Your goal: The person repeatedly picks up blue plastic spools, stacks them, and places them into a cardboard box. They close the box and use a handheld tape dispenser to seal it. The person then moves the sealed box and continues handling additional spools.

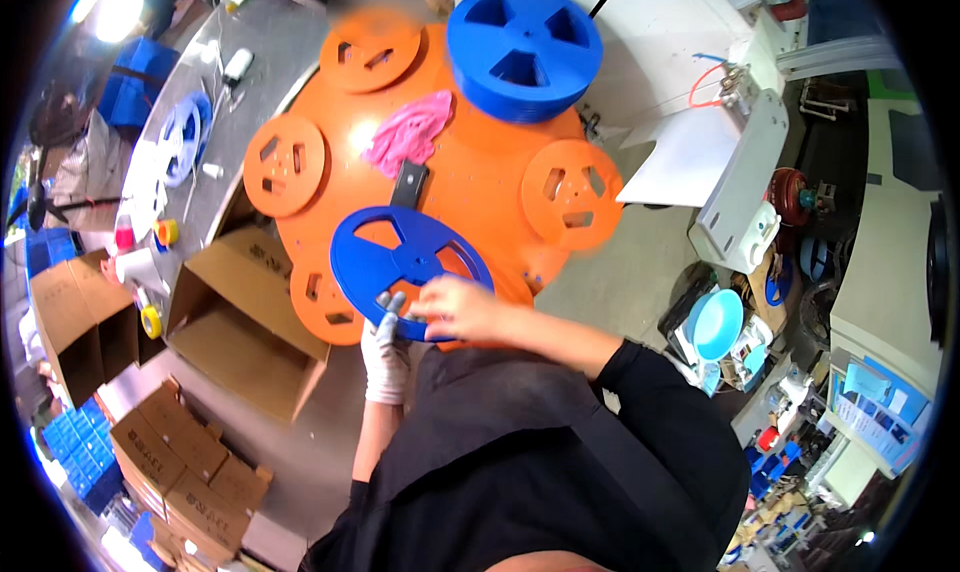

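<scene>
Both hands (430, 322) gripping blue reel (410, 257)

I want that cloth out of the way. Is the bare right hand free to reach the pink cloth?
Probably not yet: the right hand is on the blue reel. Beyond it, the way to the pink cloth looks open.

Blue reel (410, 262): a flat, round plastic spool with a small central hub and three broad spokes that leave three large curved windows. It lies nearly flat, slightly tilted, over the near edge of the round orange surface (470, 172), whose colour shows through the windows. Its near rim is held from both sides: the gloved left hand (385, 347) grips it at the near left, and the bare right hand (462, 310) rests its fingers on the near right.
</scene>
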### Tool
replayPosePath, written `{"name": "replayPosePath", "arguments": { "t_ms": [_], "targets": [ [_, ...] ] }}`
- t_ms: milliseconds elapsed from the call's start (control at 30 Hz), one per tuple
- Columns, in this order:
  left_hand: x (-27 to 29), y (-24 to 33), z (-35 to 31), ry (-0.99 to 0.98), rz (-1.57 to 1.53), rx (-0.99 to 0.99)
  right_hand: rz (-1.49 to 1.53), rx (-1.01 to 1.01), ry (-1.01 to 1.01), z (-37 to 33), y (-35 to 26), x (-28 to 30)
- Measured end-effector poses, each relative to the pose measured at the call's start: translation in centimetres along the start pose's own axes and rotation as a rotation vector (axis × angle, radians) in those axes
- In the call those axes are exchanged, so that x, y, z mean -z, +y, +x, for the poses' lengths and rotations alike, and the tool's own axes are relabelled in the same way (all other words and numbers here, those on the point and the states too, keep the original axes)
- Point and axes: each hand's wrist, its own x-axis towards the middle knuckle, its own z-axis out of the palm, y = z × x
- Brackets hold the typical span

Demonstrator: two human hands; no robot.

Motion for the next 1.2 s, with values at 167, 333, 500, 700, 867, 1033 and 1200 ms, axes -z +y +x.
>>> {"name": "replayPosePath", "arguments": {
  "t_ms": [167,333,500,700,867,1033,1200],
  "targets": [
    [1.6,1.2,-3.1,-0.024,-0.043,-0.044,-0.143,-0.503,0.49,0.9,1.8,9.4],
    [1.4,2.0,-3.2,-0.121,-0.191,0.029,-0.12,-0.402,0.239,0.7,0.8,8.9],
    [1.0,1.7,-4.1,-0.141,-0.311,0.025,-0.412,-0.164,0.256,2.7,-0.3,6.5],
    [1.5,2.2,-4.5,-0.176,-0.352,0.026,-0.444,0.011,0.313,3.6,-1.1,6.5],
    [1.3,2.4,-5.1,-0.185,-0.358,0.04,-0.342,-0.019,0.311,3.5,-1.2,6.1],
    [0.9,2.8,-5.8,-0.162,-0.304,0.049,-0.307,0.01,0.254,3.2,-0.8,6.7],
    [0.3,3.6,-6.0,-0.204,-0.24,0.058,-0.282,0.006,0.267,2.7,-0.2,6.5]
  ]
}}
